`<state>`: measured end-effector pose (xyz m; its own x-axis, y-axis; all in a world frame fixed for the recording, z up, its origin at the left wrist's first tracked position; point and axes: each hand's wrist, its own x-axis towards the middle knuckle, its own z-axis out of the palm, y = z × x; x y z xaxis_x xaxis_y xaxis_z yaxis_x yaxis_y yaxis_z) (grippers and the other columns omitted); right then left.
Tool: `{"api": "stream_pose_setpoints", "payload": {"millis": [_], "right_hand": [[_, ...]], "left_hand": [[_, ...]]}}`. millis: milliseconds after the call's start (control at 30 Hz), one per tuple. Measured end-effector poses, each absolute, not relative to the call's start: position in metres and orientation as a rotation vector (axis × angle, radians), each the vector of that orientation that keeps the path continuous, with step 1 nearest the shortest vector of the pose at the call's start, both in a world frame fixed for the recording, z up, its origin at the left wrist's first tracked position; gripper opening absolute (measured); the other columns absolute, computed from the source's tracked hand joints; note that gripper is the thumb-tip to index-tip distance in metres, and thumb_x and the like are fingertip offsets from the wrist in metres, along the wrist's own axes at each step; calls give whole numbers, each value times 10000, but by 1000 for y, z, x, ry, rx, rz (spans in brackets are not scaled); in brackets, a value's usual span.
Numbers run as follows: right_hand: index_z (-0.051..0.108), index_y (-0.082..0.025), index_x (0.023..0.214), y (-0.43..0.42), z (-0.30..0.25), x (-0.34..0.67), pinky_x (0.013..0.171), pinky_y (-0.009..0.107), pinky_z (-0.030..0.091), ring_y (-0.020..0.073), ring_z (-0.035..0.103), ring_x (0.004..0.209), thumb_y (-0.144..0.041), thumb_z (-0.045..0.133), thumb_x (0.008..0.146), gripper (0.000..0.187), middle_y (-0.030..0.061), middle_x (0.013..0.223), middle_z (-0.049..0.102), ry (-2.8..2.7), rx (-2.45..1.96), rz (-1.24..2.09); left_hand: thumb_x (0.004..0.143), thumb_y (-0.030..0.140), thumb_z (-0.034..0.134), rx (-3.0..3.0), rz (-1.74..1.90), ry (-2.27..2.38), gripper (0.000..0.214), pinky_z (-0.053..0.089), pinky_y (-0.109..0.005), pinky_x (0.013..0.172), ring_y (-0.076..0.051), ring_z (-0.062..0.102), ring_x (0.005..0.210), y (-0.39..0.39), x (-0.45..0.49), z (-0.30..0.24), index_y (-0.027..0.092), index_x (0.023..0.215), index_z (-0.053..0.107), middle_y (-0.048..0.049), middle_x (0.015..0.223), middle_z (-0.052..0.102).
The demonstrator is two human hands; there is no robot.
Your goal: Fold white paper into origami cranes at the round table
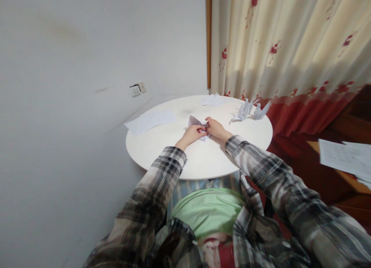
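A partly folded sheet of white paper lies on the round white table, in front of my body. My left hand grips its near left part with bent fingers. From the other side my right hand has its fingers closed on the paper's right part. Both hands nearly meet at the middle of the fold, and they cover much of it. A pointed flap stands up behind my left hand, and a small folded tip shows below the fingers.
Several folded paper figures stand at the table's right back. Flat white sheets lie at the left edge, and more paper lies at the back. A wall with a socket borders the left; a curtain hangs behind. Papers rest on wooden furniture at right.
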<state>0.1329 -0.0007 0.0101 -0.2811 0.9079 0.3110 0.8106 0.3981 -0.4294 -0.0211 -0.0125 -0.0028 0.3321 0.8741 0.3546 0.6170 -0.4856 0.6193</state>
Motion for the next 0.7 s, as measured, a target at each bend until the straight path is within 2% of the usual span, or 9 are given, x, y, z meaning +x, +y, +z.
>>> {"api": "stream_pose_setpoints", "payload": {"millis": [100, 300, 433, 567, 700], "right_hand": [[447, -128, 1215, 7, 6, 136, 842, 302, 431, 201, 579, 1009, -129, 546, 756, 470, 134, 1107, 622, -2193, -1430, 281], [456, -148, 1230, 17, -3, 144, 950, 322, 387, 187, 533, 1113, -164, 619, 735, 522, 120, 1253, 548, -2254, -1214, 298], [444, -165, 1260, 14, -5, 147, 966, 346, 390, 185, 526, 1139, -216, 601, 767, 520, 120, 1265, 544, -2267, -1171, 324], [439, -164, 1268, 7, -2, 145, 969, 355, 393, 190, 524, 1145, -251, 595, 784, 516, 126, 1283, 532, -2279, -1186, 351], [448, -156, 1258, -2, 1, 141, 965, 345, 391, 194, 521, 1143, -246, 650, 739, 564, 125, 1284, 530, -2278, -1183, 423]], "left_hand": [[695, 361, 645, 2250, 927, 1336, 275, 397, -251, 569, -131, 527, 599, -15, -22, -2, 132, 831, 712, -40, 680, 649], [721, 424, 620, 2273, 928, 1444, 289, 395, -254, 565, -148, 558, 614, -20, -25, 3, 146, 740, 694, -58, 703, 671], [722, 455, 623, 2316, 977, 1650, 313, 375, -263, 561, -163, 555, 615, -27, -25, 9, 148, 772, 662, -67, 700, 650], [760, 463, 586, 2373, 1014, 1692, 313, 383, -279, 614, -196, 579, 705, -36, -20, 16, 156, 792, 640, -85, 761, 639], [795, 485, 531, 2410, 1107, 1768, 332, 383, -283, 662, -202, 572, 774, -41, -14, 21, 163, 793, 612, -86, 810, 619]]}}
